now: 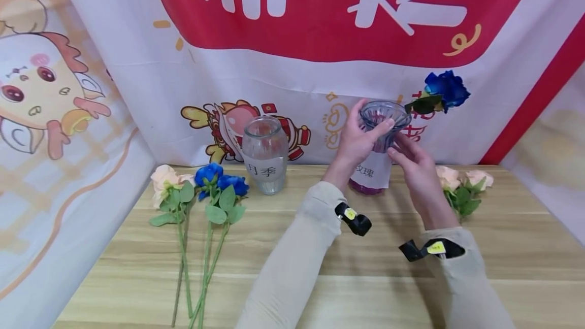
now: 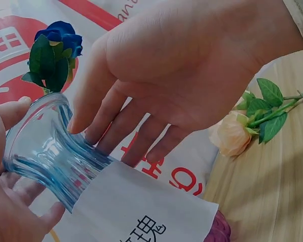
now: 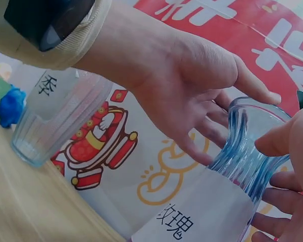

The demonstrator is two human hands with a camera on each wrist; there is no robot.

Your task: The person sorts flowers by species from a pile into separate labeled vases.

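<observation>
A glass vase (image 1: 381,141) with a flared blue-tinted neck, a purple base and a white paper label (image 1: 372,170) stands between my two hands. My left hand (image 1: 358,138) grips its neck from the left, the thumb lying across the rim. From the right, my right hand (image 1: 416,171) holds the neck below the rim, thumb on the near side and fingers behind. A blue rose (image 1: 445,90) with dark leaves leans out over the vase's right rim. In the left wrist view the same blue rose (image 2: 58,40) appears beyond the rim.
A second, clear glass vase (image 1: 265,151) with a label stands to the left. Beside it lie blue roses (image 1: 219,182) and a peach rose bunch (image 1: 169,187), stems toward me. More peach roses (image 1: 466,184) lie right of my right hand. A printed cloth (image 1: 320,75) hangs behind.
</observation>
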